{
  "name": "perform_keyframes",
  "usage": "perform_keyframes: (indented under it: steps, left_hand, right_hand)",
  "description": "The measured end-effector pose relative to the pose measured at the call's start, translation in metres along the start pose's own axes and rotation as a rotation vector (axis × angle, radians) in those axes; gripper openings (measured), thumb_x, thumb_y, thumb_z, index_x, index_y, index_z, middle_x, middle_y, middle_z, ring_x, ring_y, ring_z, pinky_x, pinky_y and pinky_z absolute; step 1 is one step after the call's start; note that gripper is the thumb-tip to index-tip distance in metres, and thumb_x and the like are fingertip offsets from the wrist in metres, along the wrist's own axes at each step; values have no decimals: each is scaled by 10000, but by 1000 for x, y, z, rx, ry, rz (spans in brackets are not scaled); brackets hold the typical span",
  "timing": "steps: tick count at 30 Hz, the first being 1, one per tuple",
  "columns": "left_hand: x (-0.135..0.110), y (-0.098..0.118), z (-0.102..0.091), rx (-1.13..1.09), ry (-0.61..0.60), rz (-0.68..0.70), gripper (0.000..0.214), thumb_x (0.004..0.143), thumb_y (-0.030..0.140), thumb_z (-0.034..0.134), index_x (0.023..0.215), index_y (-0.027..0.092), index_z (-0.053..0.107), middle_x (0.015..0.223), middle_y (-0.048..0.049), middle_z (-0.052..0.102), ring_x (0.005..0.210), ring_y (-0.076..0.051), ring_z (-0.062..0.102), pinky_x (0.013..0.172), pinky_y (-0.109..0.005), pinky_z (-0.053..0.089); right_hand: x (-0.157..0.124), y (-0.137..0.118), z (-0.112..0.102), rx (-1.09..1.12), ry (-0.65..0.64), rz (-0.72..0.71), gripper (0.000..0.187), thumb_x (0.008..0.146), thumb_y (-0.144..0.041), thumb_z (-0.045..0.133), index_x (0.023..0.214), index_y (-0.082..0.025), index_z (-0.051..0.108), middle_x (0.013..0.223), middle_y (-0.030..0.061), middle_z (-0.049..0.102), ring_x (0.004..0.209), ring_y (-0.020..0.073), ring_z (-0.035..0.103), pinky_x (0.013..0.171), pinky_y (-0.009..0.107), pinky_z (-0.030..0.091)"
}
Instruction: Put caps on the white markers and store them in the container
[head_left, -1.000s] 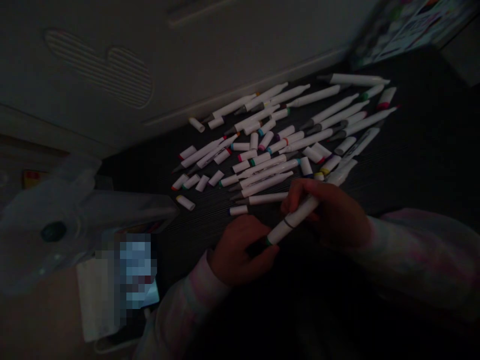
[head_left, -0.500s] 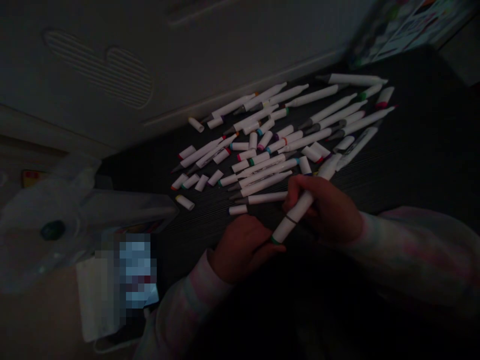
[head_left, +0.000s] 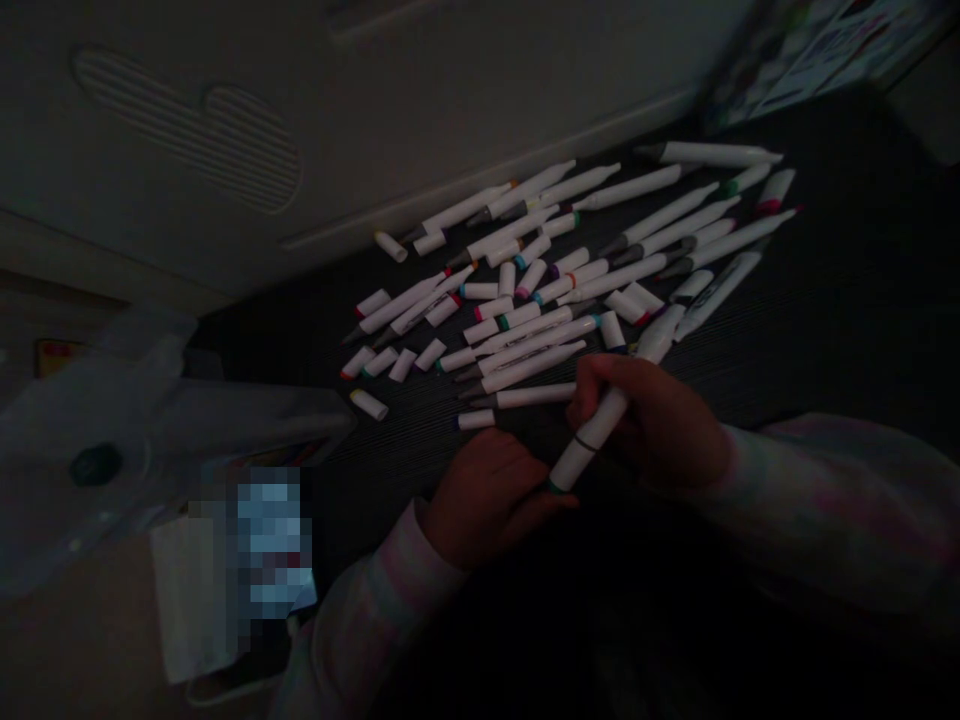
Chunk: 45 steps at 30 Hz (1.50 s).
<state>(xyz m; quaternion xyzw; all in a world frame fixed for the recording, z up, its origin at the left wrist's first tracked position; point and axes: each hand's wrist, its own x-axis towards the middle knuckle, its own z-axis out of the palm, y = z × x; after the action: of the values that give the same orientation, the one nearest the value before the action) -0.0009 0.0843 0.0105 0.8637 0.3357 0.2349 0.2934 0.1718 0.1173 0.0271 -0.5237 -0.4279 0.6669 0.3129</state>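
Note:
The scene is dim. My right hand (head_left: pixel 660 420) is wrapped round a white marker (head_left: pixel 600 430) that slants from upper right down to lower left, its green-banded end at the bottom. My left hand (head_left: pixel 487 495) is curled just below that end, fingers pinched near the tip; what they hold is hidden. Beyond both hands several white markers (head_left: pixel 540 340) and loose white caps (head_left: pixel 371 404) with coloured bands lie scattered on a dark mat (head_left: pixel 825 320).
A pale ribbed panel (head_left: pixel 225 130) rises behind the markers. A translucent plastic case (head_left: pixel 150 440) sits at the left, with a white paper or box (head_left: pixel 195 600) below it. Printed sheets (head_left: pixel 817 50) lie at the top right corner.
The marker in my right hand has turned a little steeper and its lower end moved slightly right. My left hand stays curled below it.

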Motion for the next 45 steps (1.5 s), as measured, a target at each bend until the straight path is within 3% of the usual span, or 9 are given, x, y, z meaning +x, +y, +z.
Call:
perform_keyframes:
  steps: [4, 10, 27, 45]
  left_hand:
    - [0, 1, -1, 4, -5, -4, 347, 843, 374, 406, 646, 131, 557, 563, -29, 546, 578, -127, 467, 542, -257, 342]
    - [1, 2, -1, 1, 7, -2, 333, 828, 344, 439, 628, 110, 565, 551, -38, 543, 567, -128, 465, 537, -258, 341]
    - [2, 3, -1, 42, 17, -12, 353, 839, 358, 409, 621, 122, 556, 545, -29, 543, 567, -125, 468, 531, -253, 355]
    - [2, 2, -2, 18, 16, -17, 350, 841, 353, 409, 619, 123, 552, 540, -23, 539, 557, -116, 462, 524, -246, 359]
  right_hand:
    - [0, -4, 2, 68, 16, 29, 368, 802, -347, 339, 489, -194, 456, 385, -38, 310, 367, 87, 290, 370, 234, 211]
    - [-1, -11, 3, -27, 49, 68, 369, 807, -262, 340, 466, -186, 457, 401, -19, 344, 393, 96, 325, 386, 235, 246]
    - [0, 1, 0, 86, -25, -18, 356, 812, -341, 348, 517, -184, 473, 389, -45, 294, 369, 81, 289, 376, 233, 206]
    - [1, 4, 1, 173, -20, 19, 359, 802, -373, 384, 521, -177, 492, 374, -50, 281, 364, 73, 267, 376, 237, 175]
